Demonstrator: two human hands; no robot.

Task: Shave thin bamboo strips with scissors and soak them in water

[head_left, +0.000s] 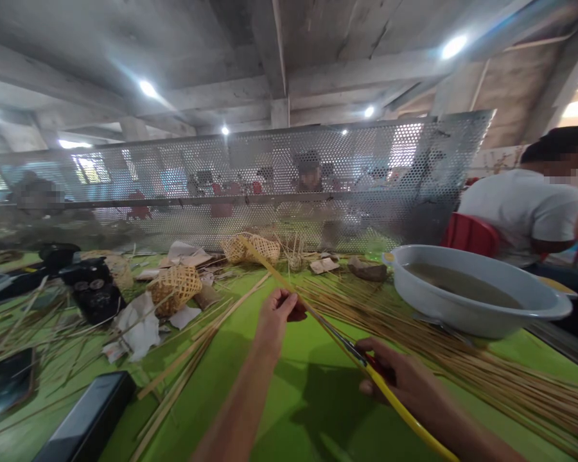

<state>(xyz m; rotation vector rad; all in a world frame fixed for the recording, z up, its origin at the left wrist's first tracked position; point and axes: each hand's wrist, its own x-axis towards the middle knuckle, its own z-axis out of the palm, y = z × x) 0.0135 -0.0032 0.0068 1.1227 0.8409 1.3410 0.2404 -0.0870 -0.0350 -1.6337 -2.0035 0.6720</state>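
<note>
My left hand (283,307) pinches a flat yellowish strip (264,262) near the middle of the view; the strip slants up to the left beyond the fingers. Lower right, my right hand (385,366) is closed around scissors (349,346), which look dark-handled with metal blades pointing up-left along the strip. A bright yellow length (404,410) runs from beneath my right hand towards the bottom edge. Both hands are above the green table (293,410). The fingers of my right hand partly hide the scissor handles.
Long thin strips (438,346) lie to the right, beside a basin (481,321) of murky water. Woven baskets (176,289), paper scraps (139,324), a black object (94,292) and a phone (7,382) are at left. Behind stands a perforated metal screen (270,212); a person (520,205) sits at right.
</note>
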